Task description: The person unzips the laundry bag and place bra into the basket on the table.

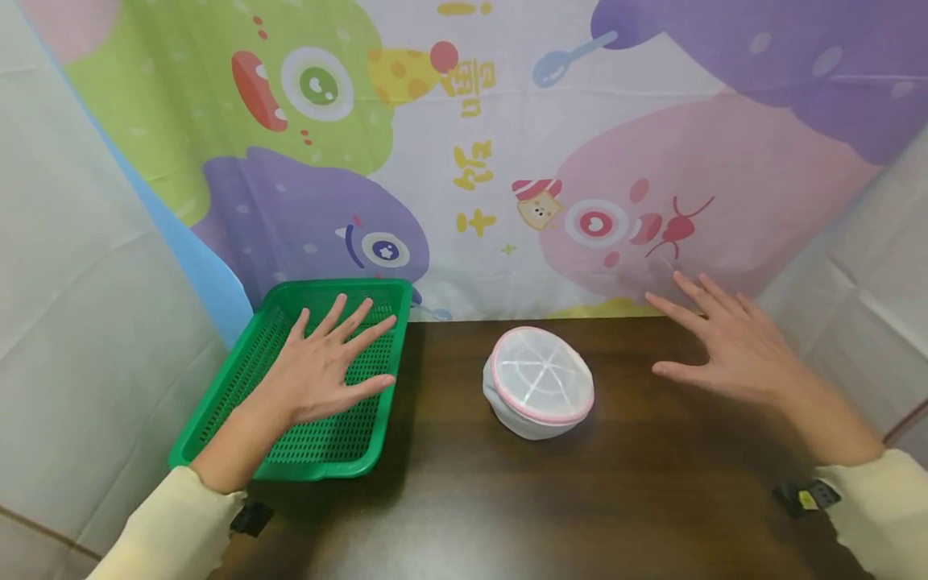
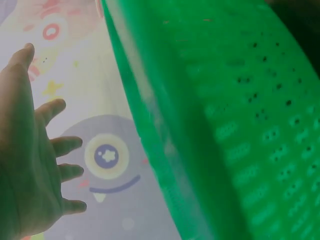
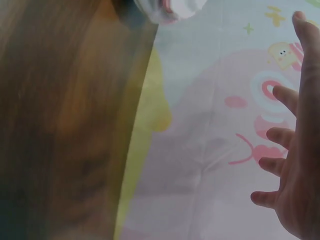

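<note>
A green plastic basket [image 1: 341, 470] with slotted sides and bottom lies at the left. Over it hovers my left hand [image 1: 319, 370], palm down with fingers spread, holding nothing. In the left wrist view, the basket's wall [image 2: 175, 125] fills the right side, beside the spread left hand [image 2: 30, 165]. Between the hands sits a round, soft-looking white container [image 1: 544, 374], its pink-rimmed translucent top crossed by white spokes and tilted forward. My right hand [image 1: 739, 346] is held to the right of it, fingers apart and grasping nothing. The container's edge [image 3: 170, 7] shows at the top of the right wrist view.
A dark brown wooden table [image 1: 507, 515] carries both objects. Behind it hangs a cloth [image 1: 493, 266] printed with cartoon monsters. Pale fabric walls [image 1: 94, 266] close in the left and right sides. Dark straps sit at both sleeve cuffs.
</note>
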Demonstrator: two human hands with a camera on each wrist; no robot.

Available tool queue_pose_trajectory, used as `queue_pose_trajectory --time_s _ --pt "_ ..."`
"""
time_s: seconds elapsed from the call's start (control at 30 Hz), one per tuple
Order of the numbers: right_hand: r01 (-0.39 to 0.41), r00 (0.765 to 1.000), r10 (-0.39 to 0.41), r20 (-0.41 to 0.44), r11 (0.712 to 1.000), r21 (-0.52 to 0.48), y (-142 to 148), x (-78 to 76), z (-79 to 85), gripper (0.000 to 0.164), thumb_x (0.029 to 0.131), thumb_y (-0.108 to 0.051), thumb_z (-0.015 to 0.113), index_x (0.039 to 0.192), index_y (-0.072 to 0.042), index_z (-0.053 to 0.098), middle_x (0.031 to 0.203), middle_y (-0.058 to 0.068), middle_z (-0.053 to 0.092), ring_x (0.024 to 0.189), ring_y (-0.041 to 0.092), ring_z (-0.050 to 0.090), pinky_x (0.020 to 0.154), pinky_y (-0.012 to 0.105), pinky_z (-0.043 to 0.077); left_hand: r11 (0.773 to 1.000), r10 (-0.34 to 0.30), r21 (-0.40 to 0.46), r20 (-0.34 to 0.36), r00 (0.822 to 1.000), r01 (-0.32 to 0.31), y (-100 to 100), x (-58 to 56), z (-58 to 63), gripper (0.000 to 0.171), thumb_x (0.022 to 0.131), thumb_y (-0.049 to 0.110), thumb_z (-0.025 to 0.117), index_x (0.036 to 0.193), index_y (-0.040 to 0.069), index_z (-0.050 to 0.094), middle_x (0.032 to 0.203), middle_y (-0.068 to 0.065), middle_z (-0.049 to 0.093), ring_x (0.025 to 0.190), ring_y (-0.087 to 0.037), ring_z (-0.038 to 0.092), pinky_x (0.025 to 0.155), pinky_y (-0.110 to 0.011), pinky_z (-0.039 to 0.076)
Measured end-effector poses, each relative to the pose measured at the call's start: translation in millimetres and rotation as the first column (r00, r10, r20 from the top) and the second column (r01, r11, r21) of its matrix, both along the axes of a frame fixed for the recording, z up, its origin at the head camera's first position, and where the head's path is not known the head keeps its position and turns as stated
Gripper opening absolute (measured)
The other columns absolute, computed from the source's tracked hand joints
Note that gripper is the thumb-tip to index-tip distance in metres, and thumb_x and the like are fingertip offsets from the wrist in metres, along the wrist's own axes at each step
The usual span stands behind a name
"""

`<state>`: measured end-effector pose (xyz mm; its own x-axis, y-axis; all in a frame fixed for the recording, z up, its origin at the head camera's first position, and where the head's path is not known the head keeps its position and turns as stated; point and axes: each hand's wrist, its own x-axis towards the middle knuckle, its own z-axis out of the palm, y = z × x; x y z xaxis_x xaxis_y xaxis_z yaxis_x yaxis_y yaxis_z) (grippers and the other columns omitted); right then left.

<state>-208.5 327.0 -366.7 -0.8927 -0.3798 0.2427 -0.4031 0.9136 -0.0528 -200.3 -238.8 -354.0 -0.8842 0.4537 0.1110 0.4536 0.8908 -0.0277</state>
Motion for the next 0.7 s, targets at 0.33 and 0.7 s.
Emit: queue_pose_trajectory --time_s 0.33,0.7 --pt "-0.007 1.000 0.004 -0.014 0.975 -0.220 -11.0 2.6 -15.1 0.085 0.100 -0.045 0.081 0.174 -0.032 0.042 0.181 0.022 0.039 0.164 0.057 0.038 0.111 0.091 0.040 0.997 0.040 0.063 0.013 0.999 -0.041 14.1 2.6 -10.0 0.079 0.108 0.067 0.057 0.176 0.032 0.040 0.181 -0.015 0.043 0.173 -0.048 0.030 0.131 -0.085 0.026" --pt "0.014 1.000 -0.008 0.016 0.905 -0.425 -28.4 10.0 -31.2 0.070 0.108 -0.036 0.073 0.172 -0.025 0.047 0.177 0.027 0.044 0.162 0.058 0.038 0.115 0.092 0.034 0.989 0.081 0.127 -0.017 0.997 -0.078 30.3 3.9 -13.2 0.075 0.108 0.066 0.059 0.171 0.027 0.049 0.160 -0.018 0.065 0.153 -0.047 0.058 0.124 -0.079 0.043"
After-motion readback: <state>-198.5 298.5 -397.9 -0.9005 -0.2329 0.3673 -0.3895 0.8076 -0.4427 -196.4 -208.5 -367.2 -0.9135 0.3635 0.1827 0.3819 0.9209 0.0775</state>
